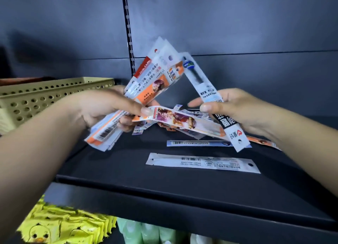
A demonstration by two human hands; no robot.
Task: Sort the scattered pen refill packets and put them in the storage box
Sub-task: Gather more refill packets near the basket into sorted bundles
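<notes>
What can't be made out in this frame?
- Storage box interior: head view, hidden by its perforated wall and the left hand.
- Packet count in the left-hand bundle: overlapping, motion-blurred.
- Pile behind the hands: partly covered by the right hand and its packet.

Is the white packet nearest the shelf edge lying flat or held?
Flat. The white packet lies alone on the dark shelf, clear of both hands.
</notes>
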